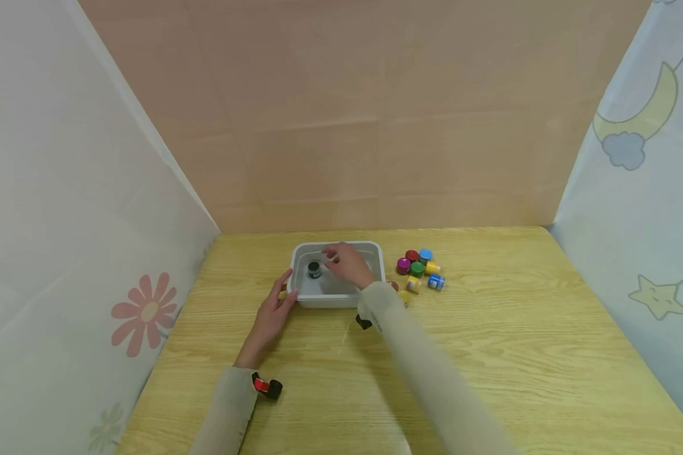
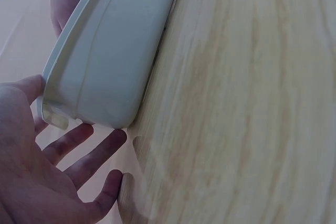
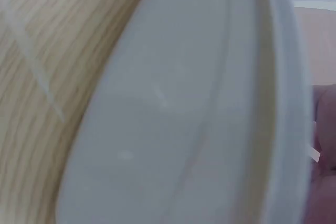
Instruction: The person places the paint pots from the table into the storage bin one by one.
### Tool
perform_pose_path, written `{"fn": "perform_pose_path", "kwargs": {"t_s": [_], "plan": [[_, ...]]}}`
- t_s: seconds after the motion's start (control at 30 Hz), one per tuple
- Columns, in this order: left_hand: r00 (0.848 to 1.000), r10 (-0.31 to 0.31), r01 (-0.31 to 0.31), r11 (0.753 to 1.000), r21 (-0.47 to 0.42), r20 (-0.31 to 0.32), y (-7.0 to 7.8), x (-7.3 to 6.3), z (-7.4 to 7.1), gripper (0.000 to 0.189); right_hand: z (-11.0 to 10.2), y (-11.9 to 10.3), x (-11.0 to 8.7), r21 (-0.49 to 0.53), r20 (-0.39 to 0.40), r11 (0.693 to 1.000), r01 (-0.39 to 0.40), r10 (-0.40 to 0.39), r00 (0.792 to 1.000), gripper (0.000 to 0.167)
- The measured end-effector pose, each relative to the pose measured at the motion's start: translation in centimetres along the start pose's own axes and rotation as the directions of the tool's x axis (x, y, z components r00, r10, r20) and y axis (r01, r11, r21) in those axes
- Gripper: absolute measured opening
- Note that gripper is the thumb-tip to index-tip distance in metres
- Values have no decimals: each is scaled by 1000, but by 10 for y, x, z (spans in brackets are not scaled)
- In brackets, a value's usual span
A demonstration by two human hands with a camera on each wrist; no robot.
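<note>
A white plastic tub stands on the table. My left hand holds its left end; in the left wrist view the thumb lies at the rim and the spread fingers reach under it against the wall. Inside the tub, toward the left, is a small jar with a black lid. My right hand reaches over the tub, fingers bent toward the thumb. A small whitish thing, apparently a white jar, is between its fingers, mostly hidden. The tub's wall blocks much of the right wrist view.
Right of the tub, several small paint jars stand or lie close together, among them a purple, a green, a red and a blue one. My right forearm partly covers a yellow jar. A brown wall rises behind the table.
</note>
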State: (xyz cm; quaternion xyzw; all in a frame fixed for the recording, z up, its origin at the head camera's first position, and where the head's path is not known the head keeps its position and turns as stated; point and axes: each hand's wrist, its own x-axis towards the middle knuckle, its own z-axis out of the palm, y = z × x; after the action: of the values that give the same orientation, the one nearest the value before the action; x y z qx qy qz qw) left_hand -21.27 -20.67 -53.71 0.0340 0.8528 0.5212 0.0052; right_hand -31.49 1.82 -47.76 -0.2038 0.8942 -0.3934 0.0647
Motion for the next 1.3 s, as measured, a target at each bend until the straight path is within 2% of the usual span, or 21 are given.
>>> {"fn": "perform_pose_path", "kwargs": {"t_s": [0.23,0.47,0.67,0.9,1.1,1.3], "plan": [[1000,-11,11,999,43,-11,7,-3,-1,58,-35,2,-21,2,-37,998,62,-61,997,33],[1000,-17,18,999,45,-7,4,-3,1,59,-72,18,-50,55,-61,998,23,-20,998,32],[1000,-12,13,999,29,-9,5,-1,1,59,-105,49,-75,58,-99,998,13,-8,995,34],[1000,-8,8,1000,9,-8,4,1,3,59,-136,91,-105,-14,-145,998,-58,56,988,36],[1000,-13,13,1000,7,-5,5,1,3,58,-150,121,-127,-8,-157,992,-123,121,980,38],[1000,-20,20,1000,0,0,5,0,4,59,-152,145,-137,19,-143,984,-180,180,973,42]]}}
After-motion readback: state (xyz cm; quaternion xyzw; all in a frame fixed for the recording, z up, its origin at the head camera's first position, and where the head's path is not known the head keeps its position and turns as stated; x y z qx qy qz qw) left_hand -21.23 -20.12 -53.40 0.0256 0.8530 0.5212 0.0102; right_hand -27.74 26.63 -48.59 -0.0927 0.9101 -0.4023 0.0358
